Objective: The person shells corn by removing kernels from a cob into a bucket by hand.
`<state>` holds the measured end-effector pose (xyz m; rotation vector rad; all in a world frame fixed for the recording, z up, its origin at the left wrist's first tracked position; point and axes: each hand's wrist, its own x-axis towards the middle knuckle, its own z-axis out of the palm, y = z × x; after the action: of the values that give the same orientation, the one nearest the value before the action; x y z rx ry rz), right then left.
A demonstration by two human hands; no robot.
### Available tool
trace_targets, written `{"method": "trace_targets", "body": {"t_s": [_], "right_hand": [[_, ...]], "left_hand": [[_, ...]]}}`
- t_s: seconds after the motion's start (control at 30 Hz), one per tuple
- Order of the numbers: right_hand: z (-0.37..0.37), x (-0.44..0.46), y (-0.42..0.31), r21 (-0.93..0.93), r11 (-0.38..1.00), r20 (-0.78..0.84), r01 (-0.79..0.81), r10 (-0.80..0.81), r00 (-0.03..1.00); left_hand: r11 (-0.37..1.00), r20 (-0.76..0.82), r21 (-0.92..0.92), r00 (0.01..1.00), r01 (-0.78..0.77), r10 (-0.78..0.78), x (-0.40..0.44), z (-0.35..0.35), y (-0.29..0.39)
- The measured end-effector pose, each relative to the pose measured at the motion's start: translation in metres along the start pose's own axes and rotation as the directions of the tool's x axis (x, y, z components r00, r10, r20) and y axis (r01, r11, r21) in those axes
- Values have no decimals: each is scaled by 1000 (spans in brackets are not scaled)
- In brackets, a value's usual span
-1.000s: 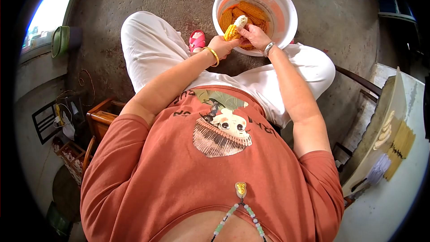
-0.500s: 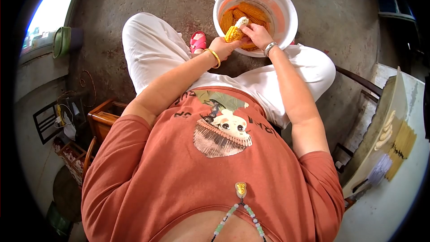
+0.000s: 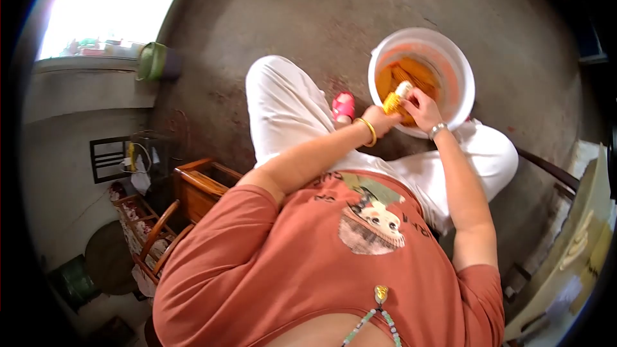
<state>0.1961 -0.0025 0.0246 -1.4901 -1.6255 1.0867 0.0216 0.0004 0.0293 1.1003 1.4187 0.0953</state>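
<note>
A yellow corn cob (image 3: 393, 102), partly stripped to its white core at the upper end, is held tilted over the near side of a white bucket (image 3: 464, 71). My left hand (image 3: 379, 120), with a gold bangle at the wrist, is closed around the cob's lower, kernelled end. My right hand (image 3: 421, 109), wearing a silver band, has its fingers closed on the cob near the bare white part. Several orange-yellow corn cobs (image 3: 414, 69) lie inside the bucket, partly hidden by my hands.
The bucket stands on the concrete floor (image 3: 289, 13) between my knees in white trousers. A pink sandal (image 3: 343, 105) shows left of it. At left is a wooden chair (image 3: 202, 186); a green container (image 3: 151, 61) hangs below the window. A pale board (image 3: 578, 238) leans at right.
The whole view has swung, so the bucket, hands and body appear farther right and lower, with more window showing. Both hands still hold the corn cob.
</note>
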Motion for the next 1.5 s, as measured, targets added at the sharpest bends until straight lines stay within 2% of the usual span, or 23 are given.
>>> {"method": "trace_targets", "body": {"t_s": [0.1, 0.3, 0.37, 0.4, 0.5, 0.67, 0.87, 0.93, 1.0, 1.03, 1.07, 1.1, 1.13, 1.17, 1.2, 1.23, 1.27, 1.3, 1.37, 1.5], "right_hand": [[3, 3, 3, -2, 1000, -56, 2, -2, 998], [4, 1, -5, 1, 998, -77, 68, -68, 995], [3, 0, -5, -1, 1000, -52, 13, -13, 999], [2, 1, -3, -15, 1000, -37, 8, -9, 999], [3, 3, 8, 97, 991, -9, -91, 92, 996], [1, 1, 0, 111, 988, 10, -109, 109, 994], [10, 2, 11, -14, 993, -88, -116, 115, 990], [15, 4, 12, -43, 997, -148, -63, 56, 987], [18, 2, 15, -73, 997, -174, -32, 18, 985], [15, 3, 7, -43, 998, -145, -40, 33, 989], [7, -1, -9, -6, 997, -110, -75, 74, 991], [11, 2, 9, -74, 995, -145, -68, 57, 988], [9, 1, 6, -66, 995, -125, -72, 63, 990], [10, 2, 14, -117, 991, -148, -58, 41, 988], [11, 1, 19, -114, 993, -169, -38, 19, 985], [5, 1, 12, -116, 988, -133, -100, 84, 987], [4, 1, 18, -89, 992, -132, -86, 74, 988], [0, -1, 12, -58, 993, -133, -106, 97, 986], [-6, -3, 6, 9, 997, -91, -74, 75, 993], [-16, -7, -11, 68, 997, 7, -38, 38, 999]], "left_hand": [[994, -22, 105, 999, -31, 34, 3, 1, -3], [999, -29, 7, 999, -46, 46, -1, 5, -3], [998, -49, 16, 997, -62, 63, 0, 7, -4], [995, -65, 71, 995, -66, 71, -1, 6, -4], [957, -134, 268, 980, -110, 150, 3, 8, -6], [956, -125, 284, 986, -70, 109, -1, 7, 0], [938, -172, 341, 978, -56, 120, -2, 13, 3], [921, -185, 388, 975, -41, 121, -4, 14, 6], [894, -171, 431, 962, -121, 212, 9, 18, -6], [750, -121, 646, 951, -141, 283, 59, 34, -47], [15, 278, 950, 865, -313, 418, 39, 24, -36], [412, 148, 866, 933, -282, 327, 32, 21, -31], [806, 10, 561, 975, -190, 223, 26, 19, -26], [975, -125, 205, 985, -88, 115, 19, 17, -21], [1000, -106, -5, 994, -14, 14, -7, 12, 2], [981, -14, -173, 996, 89, -93, -15, 9, 13], [977, 55, -196, 995, 89, -80, -13, 7, 9], [986, 58, -151, 996, 77, -69, -12, 3, 8], [975, 68, -209, 996, 73, -60, -16, 0, 10], [977, 123, -195, 990, 88, -65, -15, -5, 13]]}}
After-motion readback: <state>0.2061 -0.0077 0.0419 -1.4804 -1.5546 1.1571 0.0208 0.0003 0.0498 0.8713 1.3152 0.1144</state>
